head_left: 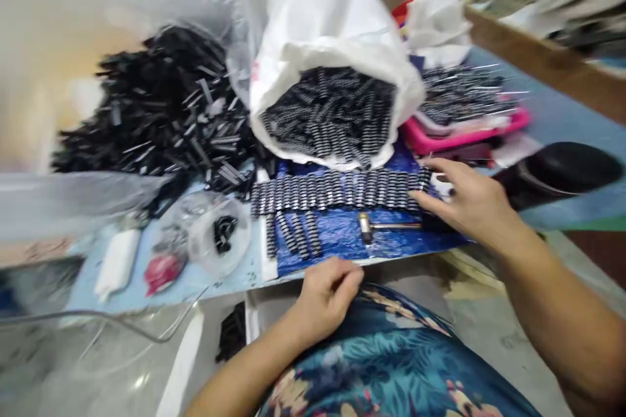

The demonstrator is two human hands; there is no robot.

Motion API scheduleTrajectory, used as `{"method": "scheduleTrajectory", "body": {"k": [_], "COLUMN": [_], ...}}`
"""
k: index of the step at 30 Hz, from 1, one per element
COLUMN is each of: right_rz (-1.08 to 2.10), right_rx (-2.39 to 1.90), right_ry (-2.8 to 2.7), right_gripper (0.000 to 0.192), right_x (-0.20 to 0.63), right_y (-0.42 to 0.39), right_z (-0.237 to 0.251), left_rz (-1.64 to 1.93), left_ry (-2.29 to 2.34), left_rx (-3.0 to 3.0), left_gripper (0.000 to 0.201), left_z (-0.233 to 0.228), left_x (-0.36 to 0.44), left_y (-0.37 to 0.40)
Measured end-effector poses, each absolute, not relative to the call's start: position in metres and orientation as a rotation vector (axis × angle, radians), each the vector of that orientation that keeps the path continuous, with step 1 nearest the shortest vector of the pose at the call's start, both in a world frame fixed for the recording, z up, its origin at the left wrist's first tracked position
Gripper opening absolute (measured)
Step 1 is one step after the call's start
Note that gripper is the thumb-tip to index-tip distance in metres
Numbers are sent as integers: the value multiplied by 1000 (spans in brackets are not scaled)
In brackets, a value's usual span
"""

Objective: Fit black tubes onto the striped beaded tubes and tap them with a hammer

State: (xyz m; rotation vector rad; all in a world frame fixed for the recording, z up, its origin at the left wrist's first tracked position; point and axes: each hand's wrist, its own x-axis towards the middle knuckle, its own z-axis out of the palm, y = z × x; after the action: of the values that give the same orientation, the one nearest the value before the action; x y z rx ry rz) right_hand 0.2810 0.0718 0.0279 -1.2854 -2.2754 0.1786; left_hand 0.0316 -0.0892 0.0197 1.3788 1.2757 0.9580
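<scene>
A row of black ribbed strips [337,190], set side by side, runs across a blue sheet [342,234]. At the row's right end is my right hand [464,199], its thumb and index finger on either side of the last ribbed strip [424,180]. Below the row lies a small hammer [366,227] with a metal head, its handle running toward my right wrist. Several loose ribbed strips [298,234] rest under the row's left part. My left hand [330,293] is curled closed by the table's front edge; its fingertips are hidden and nothing shows in it.
Behind the row, a white sack [332,6] lies open toward me, full of ribbed strips. A heap of black pieces [166,98] spreads to the left. A clear tub [220,234] stands front left. On the right are a pink tray [450,140] and a black cylinder [567,172].
</scene>
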Motion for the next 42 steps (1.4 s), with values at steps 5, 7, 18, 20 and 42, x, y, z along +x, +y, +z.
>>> {"method": "scheduleTrajectory", "body": {"k": [5, 7, 18, 20, 42], "right_rz": [745, 863, 684, 621, 1353], "right_rx": [-495, -269, -68, -2, -283], "right_ry": [-2350, -2359, -2979, -3059, -2191], "right_gripper": [59, 60, 19, 17, 12], "right_x": [175, 136, -61, -82, 12], "right_y": [1, -12, 3, -2, -17], "right_z": [25, 18, -26, -30, -18], "left_rz": [1425, 1527, 1731, 1742, 1677], "left_ry": [1138, 1143, 1332, 1338, 1265], "left_rx": [288, 180, -114, -139, 74], "left_gripper": [52, 46, 43, 42, 41], "left_z": [17, 15, -8, -10, -10], "left_x": [20, 8, -67, -73, -63], "left_y": [-84, -89, -158, -164, -153]}}
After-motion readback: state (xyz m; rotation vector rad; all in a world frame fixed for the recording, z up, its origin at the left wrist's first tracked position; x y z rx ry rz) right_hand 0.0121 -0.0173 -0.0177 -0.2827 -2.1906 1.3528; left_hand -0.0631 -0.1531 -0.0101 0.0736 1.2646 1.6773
